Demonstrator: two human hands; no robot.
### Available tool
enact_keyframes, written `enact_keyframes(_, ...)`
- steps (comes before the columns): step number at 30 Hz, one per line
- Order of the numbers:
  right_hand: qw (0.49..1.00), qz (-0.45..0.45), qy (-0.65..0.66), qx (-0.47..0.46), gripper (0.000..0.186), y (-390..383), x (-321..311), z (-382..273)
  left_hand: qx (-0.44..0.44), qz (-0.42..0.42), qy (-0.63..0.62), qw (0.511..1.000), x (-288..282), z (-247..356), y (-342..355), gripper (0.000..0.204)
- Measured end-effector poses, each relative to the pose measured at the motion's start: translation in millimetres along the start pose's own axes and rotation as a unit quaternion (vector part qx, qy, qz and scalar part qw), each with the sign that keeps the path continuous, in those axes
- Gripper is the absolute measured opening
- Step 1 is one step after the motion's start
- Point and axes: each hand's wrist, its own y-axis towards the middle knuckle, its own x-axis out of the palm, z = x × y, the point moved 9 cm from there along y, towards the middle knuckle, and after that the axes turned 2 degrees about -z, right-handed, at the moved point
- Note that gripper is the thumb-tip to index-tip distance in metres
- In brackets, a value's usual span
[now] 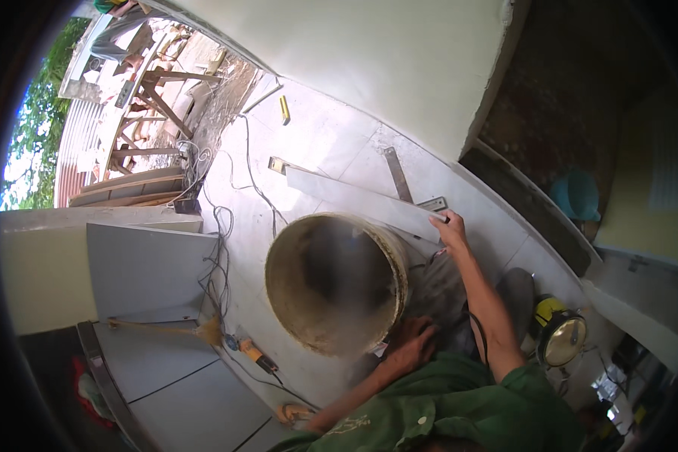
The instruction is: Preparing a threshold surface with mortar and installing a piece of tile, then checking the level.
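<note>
My right hand (pixel 452 231) grips the right end of a long white tile strip (pixel 361 197) lying aslant over the floor. A metal straightedge (pixel 277 164) shows beyond its left end. Beside the strip stands a large, dirty cylindrical bucket (pixel 328 282), open at the top. My left hand (pixel 410 346) is low by the bucket's right side, fingers curled; what they hold, if anything, is hidden. A metal square (pixel 395 173) lies behind the strip and a small yellow tool (pixel 285 109) farther back.
An orange angle grinder (pixel 258 355), cables (pixel 247 151) and a broom (pixel 205 330) lie left. Grey panels (pixel 147 271) lean there. A yellow round work lamp (pixel 561 339) stands right. Another person (pixel 117 41) is outside by wooden trestles (pixel 162 105). A teal basin (pixel 574 194) is beyond a ledge.
</note>
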Motion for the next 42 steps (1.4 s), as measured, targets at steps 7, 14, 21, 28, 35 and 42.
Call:
enact_keyframes(7,0.951,0.074,-0.005,-0.302,0.021,-65.5,13.9,-149.4,0.017,-0.007,-0.018,1.0,2.7,0.4,-9.6,0.038)
enact_keyframes(14,0.892,0.114,-0.081,-0.431,0.024,-176.4,32.5,-331.9,0.056,-0.005,-0.05,0.997,24.8,-5.3,-36.5,0.05)
enact_keyframes(21,0.821,0.195,-0.103,-0.527,0.028,-335.4,-47.9,-406.7,0.079,0.084,0.0,0.993,-2.5,22.5,-54.1,0.063)
enact_keyframes(28,0.811,0.283,0.071,-0.506,0.03,-426.6,-221.4,-318.4,0.022,0.165,-0.624,0.763,-105.3,38.0,21.0,0.047)
enact_keyframes(35,0.778,0.226,0.499,-0.307,0.042,-380.7,-247.9,-88.9,0.23,0.239,-0.808,0.487,-236.9,115.2,23.5,0.052)
enact_keyframes(42,0.935,0.18,0.046,-0.301,0.047,-340.3,-175.4,-27.9,0.219,0.306,-0.55,0.746,-235.7,149.6,13.1,0.035)
